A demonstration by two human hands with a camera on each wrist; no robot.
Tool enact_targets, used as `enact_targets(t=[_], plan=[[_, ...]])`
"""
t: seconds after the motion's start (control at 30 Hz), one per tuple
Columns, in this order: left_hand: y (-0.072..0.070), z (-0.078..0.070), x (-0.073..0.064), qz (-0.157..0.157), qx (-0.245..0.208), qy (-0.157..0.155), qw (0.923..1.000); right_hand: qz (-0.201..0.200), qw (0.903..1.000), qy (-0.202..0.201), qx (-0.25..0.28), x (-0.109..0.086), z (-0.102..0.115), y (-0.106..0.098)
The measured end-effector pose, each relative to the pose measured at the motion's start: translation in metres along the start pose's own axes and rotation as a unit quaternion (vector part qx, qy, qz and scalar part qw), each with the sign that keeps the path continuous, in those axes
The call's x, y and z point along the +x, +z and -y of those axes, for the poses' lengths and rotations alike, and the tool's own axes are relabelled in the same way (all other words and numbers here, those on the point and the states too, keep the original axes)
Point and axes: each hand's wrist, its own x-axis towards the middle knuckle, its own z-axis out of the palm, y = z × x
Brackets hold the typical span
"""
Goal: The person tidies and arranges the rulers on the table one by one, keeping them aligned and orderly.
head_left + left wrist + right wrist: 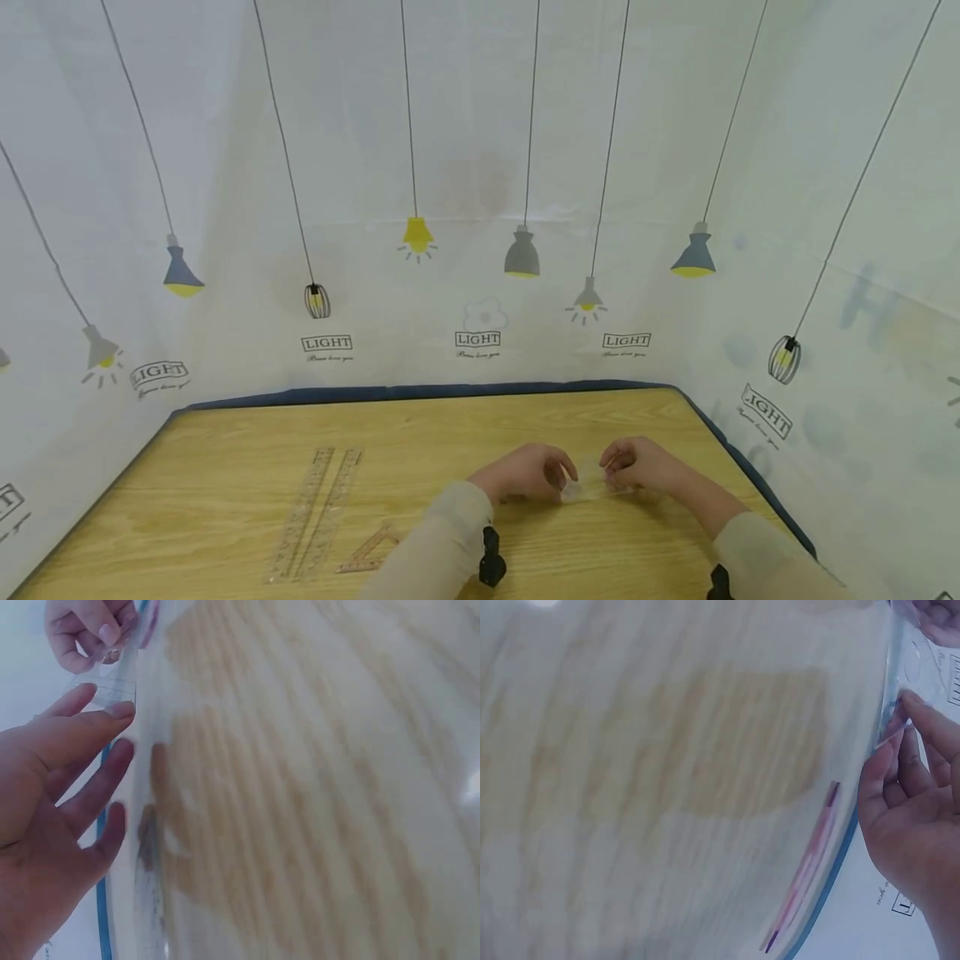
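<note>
A clear plastic piece (592,490) is held just above the wooden table, stretching between both hands. Thin marking lines show on the clear plastic piece (116,691) in the left wrist view; its exact kind is hard to make out. My left hand (534,472) pinches its left end between thumb and fingertip, the other fingers loosely bent. At the opposite end my right hand (641,467) pinches it with thumb and index finger. In the right wrist view, my right hand (919,776) covers part of a corner.
Two clear rulers (300,517) lie side by side on the left of the table (202,467). A clear triangle set square (369,550) lies beside them, partly behind my left sleeve. A slim pink-and-purple strip (802,870) lies near the table's edge. Lamp-printed cloth (480,150) surrounds the table.
</note>
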Motion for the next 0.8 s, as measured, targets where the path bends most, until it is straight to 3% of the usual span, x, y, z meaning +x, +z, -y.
enact_targets(t=[0.2, 0.47, 0.8], plan=[[-0.007, -0.001, -0.015, 0.017, -0.075, -0.006, 0.9970, 0.013, 0.9998, -0.003, 0.016, -0.002, 0.012, 0.002], [-0.018, -0.005, -0.040, 0.032, -0.104, -0.020, 0.9939, 0.034, 0.9990, 0.011, 0.026, -0.002, 0.033, 0.014], [-0.032, -0.003, -0.066, 0.052, -0.212, -0.040, 0.9751, 0.069, 0.9954, -0.003, 0.066, 0.004, 0.050, 0.036]])
